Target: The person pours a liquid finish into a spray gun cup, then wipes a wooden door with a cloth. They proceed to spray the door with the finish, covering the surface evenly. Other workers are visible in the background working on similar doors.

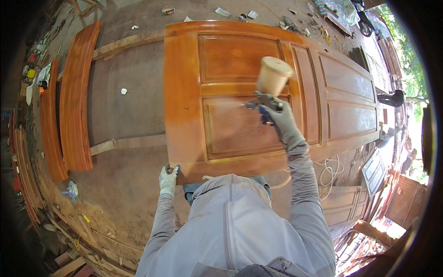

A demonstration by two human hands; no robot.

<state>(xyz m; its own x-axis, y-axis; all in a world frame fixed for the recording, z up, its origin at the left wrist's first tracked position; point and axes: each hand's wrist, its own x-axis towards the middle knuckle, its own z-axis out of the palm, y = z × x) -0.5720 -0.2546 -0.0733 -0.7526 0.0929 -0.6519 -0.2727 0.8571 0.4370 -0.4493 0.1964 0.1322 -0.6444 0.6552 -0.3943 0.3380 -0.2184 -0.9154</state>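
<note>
A panelled wooden door (184, 106) with a glossy orange-brown finish lies flat in front of me. My gloved right hand (287, 123) grips a spray gun (265, 102) above the door's lower left panel. On top of the gun sits a cream-coloured paint cup (273, 76), tilted a little. Its nozzle points left, and a pale mist spreads from it over the panel and the door's left end. My left hand (168, 179), in a pale glove with dark fingertips, is closed on the door's near left corner.
Two reddish-brown boards (76, 101) lie to the left across wooden support rails (129, 45). A pale hose (330, 177) coils on the floor at right, near another panelled door (344, 203). Wood scraps (69, 265) pile up at lower left. Tools and wires litter the far floor.
</note>
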